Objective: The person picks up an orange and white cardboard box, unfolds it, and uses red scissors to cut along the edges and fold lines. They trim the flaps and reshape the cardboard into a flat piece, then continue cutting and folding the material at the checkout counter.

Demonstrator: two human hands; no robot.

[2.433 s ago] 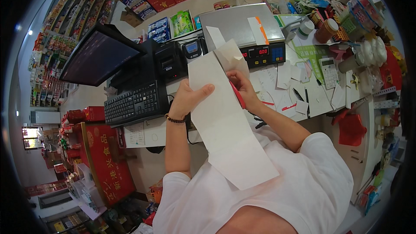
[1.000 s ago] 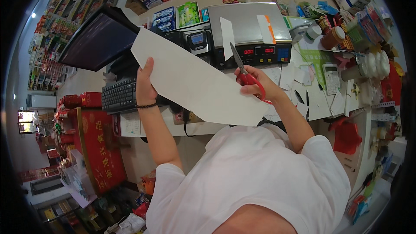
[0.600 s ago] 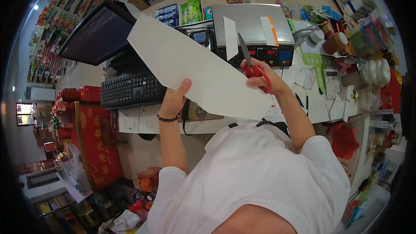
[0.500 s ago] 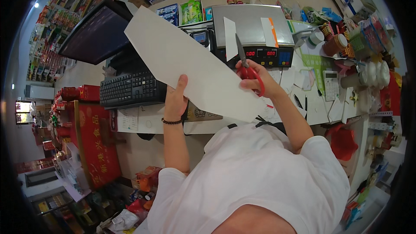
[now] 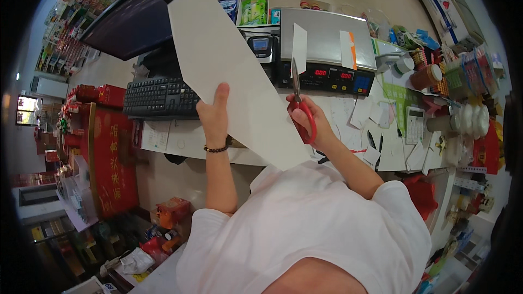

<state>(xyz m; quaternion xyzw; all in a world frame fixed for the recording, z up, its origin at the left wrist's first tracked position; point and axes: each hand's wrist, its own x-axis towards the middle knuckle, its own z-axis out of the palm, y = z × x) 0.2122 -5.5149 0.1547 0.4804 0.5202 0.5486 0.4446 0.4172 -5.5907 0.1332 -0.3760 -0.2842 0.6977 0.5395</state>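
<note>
A large sheet of white card (image 5: 223,49) with angled, cut corners is held up slantwise above the counter. My left hand (image 5: 215,114) grips its lower left edge, thumb on top and the other fingers hidden beneath. In my right hand (image 5: 313,122) is a pair of scissors (image 5: 308,122) with red handles, its blades pointing away from me and looking closed. The scissors are beside the card's right edge, apart from it. Past their tips, a narrow white card strip (image 5: 298,49) lies on the front of the weighing scale (image 5: 321,19).
A monitor (image 5: 131,19) and black keyboard (image 5: 160,98) stand at the left. Another strip with an orange edge (image 5: 348,50) rests on the scale. Paper scraps, pens and a calculator (image 5: 415,125) lie on the right of the counter (image 5: 392,149), with jars (image 5: 425,73) behind.
The card has turned more upright, its lower end coming nearer my body. My right hand and the scissors have shifted left and nearer to me. The whole view has moved slightly.
</note>
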